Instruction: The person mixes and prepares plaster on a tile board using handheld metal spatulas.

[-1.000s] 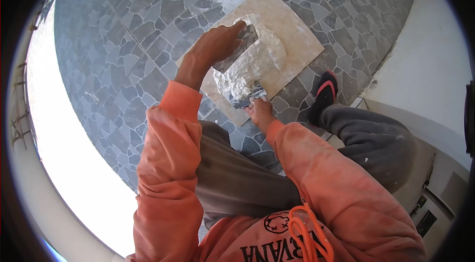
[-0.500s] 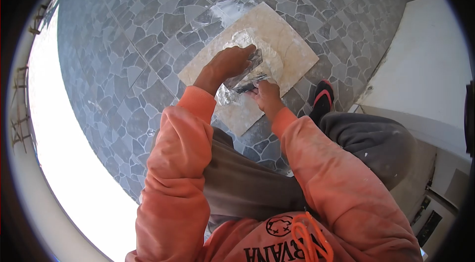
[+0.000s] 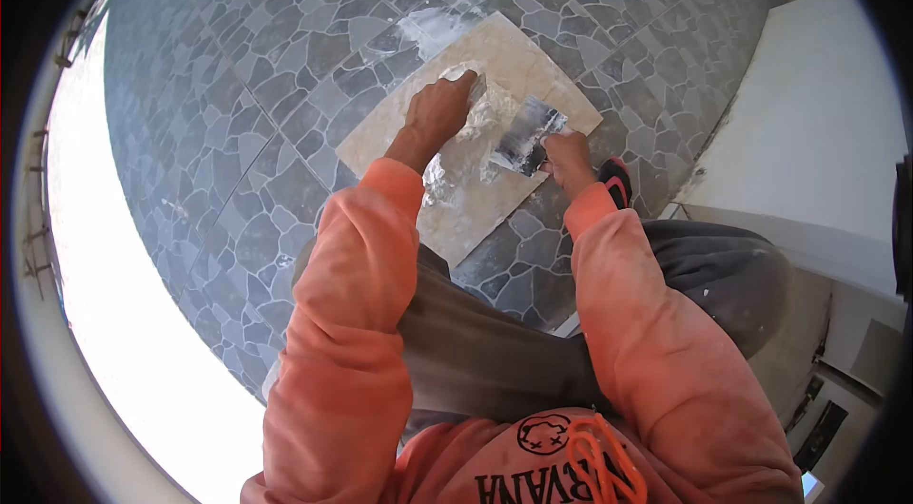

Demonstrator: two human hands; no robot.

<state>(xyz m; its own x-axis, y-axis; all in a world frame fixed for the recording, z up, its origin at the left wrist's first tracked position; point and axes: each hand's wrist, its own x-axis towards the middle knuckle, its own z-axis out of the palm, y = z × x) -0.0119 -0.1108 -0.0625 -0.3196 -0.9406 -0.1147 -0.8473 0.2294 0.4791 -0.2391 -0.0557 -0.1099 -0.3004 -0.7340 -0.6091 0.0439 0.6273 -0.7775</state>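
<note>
A beige tile (image 3: 547, 57) lies on the floor with white putty (image 3: 490, 114) spread in lumps over its middle. My right hand (image 3: 569, 160) is closed round a putty knife (image 3: 534, 131), whose wide blade, smeared with white and dark patches, faces up over the tile's right side. Above the putty my left hand (image 3: 439, 116) is closed on a second putty knife (image 3: 478, 86). That blade shows nearly edge-on by the knuckles, and its handle is hidden in the fist.
Grey stone-patterned floor tiles (image 3: 285, 57) surround the beige tile. A white smear (image 3: 433, 29) marks the floor behind it. My foot in a dark shoe (image 3: 616, 183) rests close to the tile's right corner. A white ledge (image 3: 808, 114) runs along the right.
My hands have moved apart. The right one has swung its putty knife right, away from the left blade; the left has shifted slightly up and left, its blade turning edge-on.
</note>
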